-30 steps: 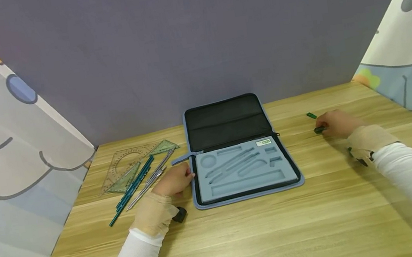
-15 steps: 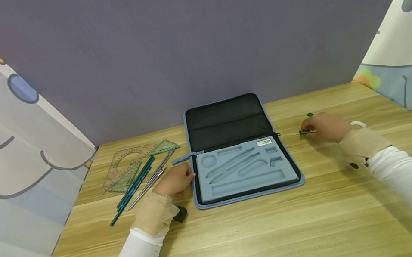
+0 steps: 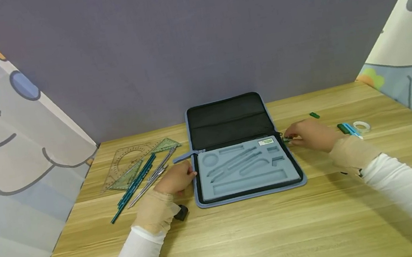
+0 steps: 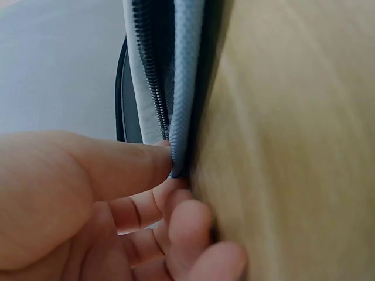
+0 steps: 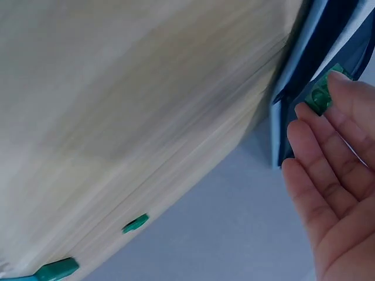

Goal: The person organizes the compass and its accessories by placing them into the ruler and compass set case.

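Note:
An unzipped blue-edged case (image 3: 302, 178) lies spread on the table, its grey-blue foam insert (image 3: 246, 186) showing several shaped hollows. At the case's left edge, my left hand (image 3: 175, 179) pinches the blue fabric rim (image 4: 186, 76) between thumb and fingers. My right hand (image 3: 314, 135) is by the case's right edge, near the hinge. Between its thumb and index finger it holds a small green pencil sharpener (image 5: 320, 96), partly covered by the thumb.
Left of the case lie clear set squares and a protractor (image 3: 120, 161), dark green pencils (image 3: 135, 187) and silver compasses (image 3: 153, 176). On the right are a small green piece (image 3: 314, 115), a green-and-blue eraser (image 3: 348, 129) and a white tape-like ring (image 3: 362, 126).
My right hand has picked up the sharpener and carried it left to the case's edge, uncovering the eraser and white ring. My left hand stays on the case rim.

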A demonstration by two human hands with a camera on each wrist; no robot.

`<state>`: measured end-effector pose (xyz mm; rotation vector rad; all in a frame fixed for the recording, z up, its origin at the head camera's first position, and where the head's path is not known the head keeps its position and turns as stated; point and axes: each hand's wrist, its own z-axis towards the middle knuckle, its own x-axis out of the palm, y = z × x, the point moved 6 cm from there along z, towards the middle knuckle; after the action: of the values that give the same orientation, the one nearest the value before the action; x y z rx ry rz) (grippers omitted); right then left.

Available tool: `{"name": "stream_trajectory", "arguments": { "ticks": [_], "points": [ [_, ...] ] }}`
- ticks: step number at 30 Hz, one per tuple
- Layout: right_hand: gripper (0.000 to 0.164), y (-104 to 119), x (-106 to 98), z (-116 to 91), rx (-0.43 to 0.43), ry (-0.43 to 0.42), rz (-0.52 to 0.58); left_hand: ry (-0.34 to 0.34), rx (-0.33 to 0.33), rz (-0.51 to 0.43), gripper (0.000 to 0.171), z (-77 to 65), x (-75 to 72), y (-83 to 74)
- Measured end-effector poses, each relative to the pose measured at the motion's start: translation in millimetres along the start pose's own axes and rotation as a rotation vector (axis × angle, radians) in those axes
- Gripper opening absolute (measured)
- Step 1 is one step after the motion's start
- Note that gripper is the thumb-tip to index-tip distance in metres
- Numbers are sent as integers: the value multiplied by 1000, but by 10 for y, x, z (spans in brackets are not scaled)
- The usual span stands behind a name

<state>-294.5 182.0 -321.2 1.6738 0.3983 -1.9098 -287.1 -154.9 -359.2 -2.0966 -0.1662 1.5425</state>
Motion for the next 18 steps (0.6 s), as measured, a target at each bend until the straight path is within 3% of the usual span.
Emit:
{"name": "stream_trajectory", "arguments": {
  "ticks": [18],
  "points": [
    [19,297,9,94,-104,-18,96,-4,9,-13,18,0,-5,-6]
  ]
}}
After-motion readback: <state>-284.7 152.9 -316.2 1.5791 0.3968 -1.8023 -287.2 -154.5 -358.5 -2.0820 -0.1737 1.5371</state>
